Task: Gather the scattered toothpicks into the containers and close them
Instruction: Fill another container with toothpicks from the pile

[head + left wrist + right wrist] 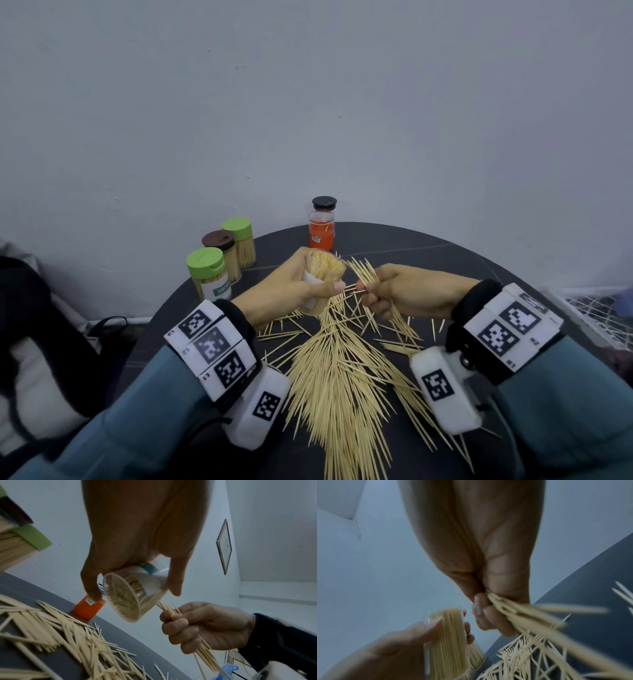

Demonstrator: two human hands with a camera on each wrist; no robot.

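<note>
Left hand [291, 284] grips nearly full open container [320, 274]; right hand [407, 291] clutches toothpick bundle [363, 270]. Three containers [222, 257] capped at table's [445, 253] far-left edge (big pile [335, 370] remains).

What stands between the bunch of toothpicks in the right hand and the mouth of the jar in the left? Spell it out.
No separate object. The right hand grips its bunch of toothpicks beside the open jar held by the left hand; no lid covers the mouth. But the jar already looks packed with toothpicks, leaving little room.
</note>
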